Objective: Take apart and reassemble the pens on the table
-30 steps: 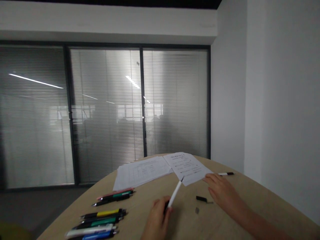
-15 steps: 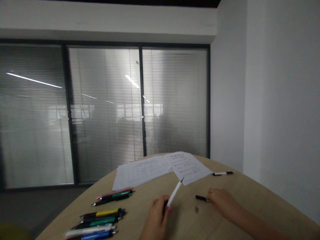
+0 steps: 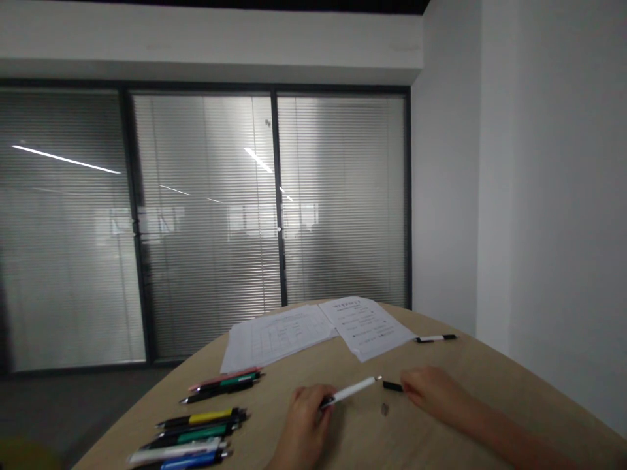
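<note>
White pen (image 3: 350, 391): held roughly level above the desk, its narrow end pointing toward the black pen part; gap at that end small.
Left hand (image 3: 304, 418): grip closed on the rear of the white pen; fingers wrapped around the barrel.
Right hand (image 3: 434, 391): grip loose, fingers extended together, no object seen held; fingertips touching or just beside the black pen part, cannot tell which.
Loose parts: black pen part (image 3: 392, 386) lying between the white pen's tip and the right hand; small grey piece (image 3: 385, 408) just below it on the desk.
Desk (image 3: 490, 391): light wood, curved edge, carrying everything listed.
Papers: two printed documents, a ruled sheet (image 3: 279, 339) overlapped at its edge by a text sheet (image 3: 367, 326), at the far side.
Other pens: black-and-white pen (image 3: 435, 338) just right of the papers; upper pen group (image 3: 225, 385) and lower pen group (image 3: 191, 434), both lying side by side at the left.
Surroundings: window blinds (image 3: 206, 228) behind the desk; white wall (image 3: 563, 196) at right.
</note>
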Action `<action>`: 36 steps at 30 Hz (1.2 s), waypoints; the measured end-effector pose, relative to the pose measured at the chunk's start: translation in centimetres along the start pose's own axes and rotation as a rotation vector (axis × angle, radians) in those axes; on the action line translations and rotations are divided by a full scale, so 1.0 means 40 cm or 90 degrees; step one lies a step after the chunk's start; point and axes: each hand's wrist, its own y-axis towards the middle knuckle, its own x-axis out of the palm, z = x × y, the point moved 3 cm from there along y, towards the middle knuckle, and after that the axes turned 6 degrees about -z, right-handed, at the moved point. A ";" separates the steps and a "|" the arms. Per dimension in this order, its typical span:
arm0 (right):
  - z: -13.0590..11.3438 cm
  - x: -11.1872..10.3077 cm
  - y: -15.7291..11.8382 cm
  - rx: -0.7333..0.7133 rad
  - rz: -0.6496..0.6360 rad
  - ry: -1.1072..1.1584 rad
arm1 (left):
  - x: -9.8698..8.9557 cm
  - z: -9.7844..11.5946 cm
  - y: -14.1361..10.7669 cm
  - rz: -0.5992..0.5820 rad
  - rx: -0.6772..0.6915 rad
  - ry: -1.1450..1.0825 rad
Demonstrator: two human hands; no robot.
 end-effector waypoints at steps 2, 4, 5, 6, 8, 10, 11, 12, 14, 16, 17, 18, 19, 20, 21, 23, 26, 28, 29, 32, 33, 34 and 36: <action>-0.016 -0.015 -0.002 -0.005 0.017 0.071 | 0.004 0.000 0.000 -0.008 0.018 0.025; -0.036 -0.021 -0.005 -0.008 0.052 0.135 | 0.006 0.000 -0.001 -0.018 0.032 0.046; -0.045 -0.020 -0.008 -0.008 0.074 0.154 | 0.006 0.000 0.000 -0.022 0.039 0.056; -0.052 -0.016 -0.010 -0.008 0.096 0.167 | 0.004 0.000 0.000 -0.024 0.048 0.065; -0.061 0.002 -0.016 -0.011 0.136 0.187 | -0.002 -0.002 0.003 -0.025 0.077 0.091; -0.062 0.026 -0.022 -0.010 0.165 0.203 | -0.010 -0.006 0.007 -0.029 0.106 0.127; -0.062 0.038 -0.025 -0.010 0.173 0.208 | -0.013 -0.009 0.010 -0.031 0.112 0.144; -0.061 0.050 -0.028 -0.011 0.177 0.211 | -0.016 -0.012 0.012 -0.034 0.113 0.159; -0.063 0.067 -0.033 -0.018 0.176 0.204 | -0.018 -0.016 0.014 -0.047 0.107 0.182; -0.068 0.075 -0.037 -0.024 0.172 0.190 | -0.016 -0.014 0.015 -0.058 0.113 0.199; -0.071 0.076 -0.039 -0.026 0.173 0.185 | -0.015 -0.011 0.014 -0.060 0.121 0.208; -0.073 0.075 -0.040 -0.025 0.176 0.182 | -0.013 -0.008 0.013 -0.061 0.132 0.217; -0.075 0.074 -0.040 -0.025 0.179 0.181 | -0.011 -0.005 0.012 -0.061 0.142 0.226; -0.076 0.072 -0.040 -0.023 0.184 0.181 | -0.009 -0.003 0.012 -0.061 0.151 0.235; -0.077 0.070 -0.040 -0.020 0.188 0.184 | -0.006 -0.002 0.011 -0.062 0.159 0.244; -0.076 0.068 -0.039 -0.012 0.190 0.192 | 0.000 -0.005 0.010 -0.063 0.173 0.259; -0.068 0.069 -0.035 0.018 0.184 0.206 | 0.009 -0.016 0.010 -0.055 0.176 0.276; -0.061 0.075 -0.032 0.043 0.178 0.208 | 0.011 -0.021 0.009 -0.053 0.168 0.281; -0.057 0.079 -0.031 0.052 0.175 0.211 | 0.011 -0.020 0.009 -0.055 0.163 0.282; -0.051 0.091 -0.027 0.046 0.167 0.221 | 0.006 -0.009 0.008 -0.072 0.158 0.291; -0.050 0.094 -0.025 0.040 0.168 0.221 | 0.004 -0.005 0.008 -0.078 0.155 0.296; -0.050 0.096 -0.024 0.033 0.169 0.220 | 0.004 -0.002 0.008 -0.083 0.152 0.300; -0.050 0.098 -0.023 0.021 0.174 0.212 | 0.006 -0.002 0.008 -0.085 0.147 0.303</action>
